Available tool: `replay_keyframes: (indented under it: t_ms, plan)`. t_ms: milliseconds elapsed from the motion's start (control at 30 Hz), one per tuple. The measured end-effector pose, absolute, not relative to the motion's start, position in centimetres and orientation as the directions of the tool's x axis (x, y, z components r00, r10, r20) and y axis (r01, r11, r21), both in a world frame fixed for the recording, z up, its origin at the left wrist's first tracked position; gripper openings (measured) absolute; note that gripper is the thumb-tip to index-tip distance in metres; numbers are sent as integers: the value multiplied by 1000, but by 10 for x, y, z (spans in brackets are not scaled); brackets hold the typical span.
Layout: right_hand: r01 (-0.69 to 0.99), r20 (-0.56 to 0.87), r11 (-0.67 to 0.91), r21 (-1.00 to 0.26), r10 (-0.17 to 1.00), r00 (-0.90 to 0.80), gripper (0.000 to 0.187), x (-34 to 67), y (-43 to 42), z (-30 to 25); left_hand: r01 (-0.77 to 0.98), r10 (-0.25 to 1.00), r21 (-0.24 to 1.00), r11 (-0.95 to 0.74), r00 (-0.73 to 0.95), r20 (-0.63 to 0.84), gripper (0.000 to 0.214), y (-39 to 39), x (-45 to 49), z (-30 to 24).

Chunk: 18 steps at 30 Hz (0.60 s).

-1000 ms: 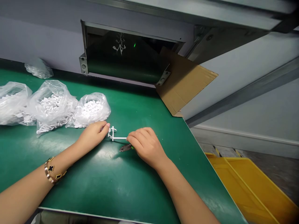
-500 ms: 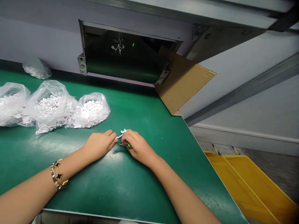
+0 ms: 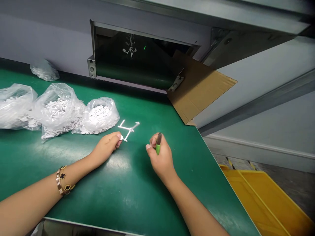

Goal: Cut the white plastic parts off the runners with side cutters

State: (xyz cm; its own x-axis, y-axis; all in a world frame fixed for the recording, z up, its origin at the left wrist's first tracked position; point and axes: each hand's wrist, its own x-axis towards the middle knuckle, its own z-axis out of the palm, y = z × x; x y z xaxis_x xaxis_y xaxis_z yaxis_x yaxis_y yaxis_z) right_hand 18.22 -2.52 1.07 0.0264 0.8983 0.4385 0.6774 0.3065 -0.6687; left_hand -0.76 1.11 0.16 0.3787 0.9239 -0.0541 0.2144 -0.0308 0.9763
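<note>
Grey wall [image 3: 41,36] behind, under a steel frame [image 3: 221,16], with a dark green panel [image 3: 133,68] set in an opening. Lower right, a skirting board [image 3: 256,147] and a grey floor [image 3: 290,167], and on that floor a yellow crate [image 3: 261,196], just past the right edge of the table [image 3: 137,193]. Green top on the table, glossy under the light. At its back corner, a cardboard flap [image 3: 197,91], tilted, jutting out beneath the panel.

Toward the left, three clear bags in a touching row: a mostly hidden load in the first bag [image 3: 16,108], white sprues in the second bag [image 3: 57,113], white discs in the third bag [image 3: 98,118]. Behind them, against the wall, a loose crumpled bag [image 3: 44,70].

Right hand [image 3: 161,157] raised off the table, fingers [image 3: 154,141] closed around green-handled side cutters [image 3: 158,144], dark tip upward. Left hand [image 3: 105,146] low at the table, fingers curled; grip unclear. Just beside those fingertips, a white sprue [image 3: 128,129] lying flat, well apart from the cutters. Gold bracelet [image 3: 62,180] on the left wrist.
</note>
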Motion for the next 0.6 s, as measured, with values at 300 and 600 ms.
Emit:
replay_keyframes:
  t_ms: [300, 600]
  plan:
    - [848, 213, 402, -346, 914, -346, 13, 162, -36, 6, -255, 827, 900, 353, 536, -172, 28, -9, 2, 6]
    - [852, 250, 430, -300, 897, -365, 8, 165, -37, 7, -301, 776, 835, 462, 593, -215, 29, -13, 5, 10]
